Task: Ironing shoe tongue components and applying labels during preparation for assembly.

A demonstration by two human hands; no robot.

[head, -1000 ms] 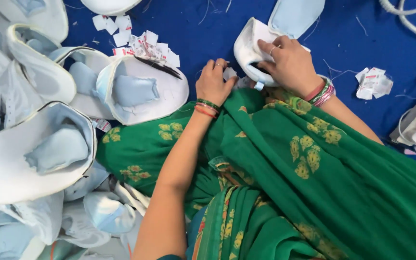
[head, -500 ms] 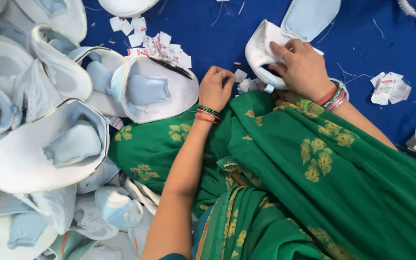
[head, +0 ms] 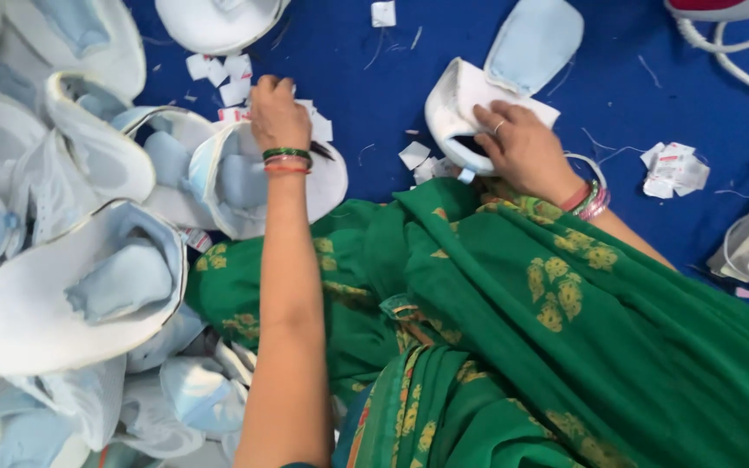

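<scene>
**On the blue mat: one upper in hand, a heap waiting**

Nearest me, my green dress (head: 565, 347) covers my lap, and my two bare arms reach out over it. To my left lies the heap (head: 71, 286) of white and pale-blue shoe uppers, piled loosely and overlapping; I judge these the ones not yet dealt with, and they are many.

My left hand (head: 277, 113) is stretched out over the near upper (head: 244, 186) at the heap's edge, fingers curled down among the paper tags (head: 218, 74) lying there. I cannot tell whether it has hold of a tag or only touches them.

My right hand (head: 522, 147) lies flat, fingers spread, pressing on the white upper (head: 461, 108) just beyond my knee; it holds it down rather than gripping it. That upper's long axis runs from near left to far right, with its rounded end toward the left. Touching it on the far side is a pale-blue insole (head: 535, 43), lengthwise near to far.

Farther right lie more tags (head: 674, 169), and a white cable (head: 739, 78) curves along the edge. By my judgement, the work is early.
</scene>
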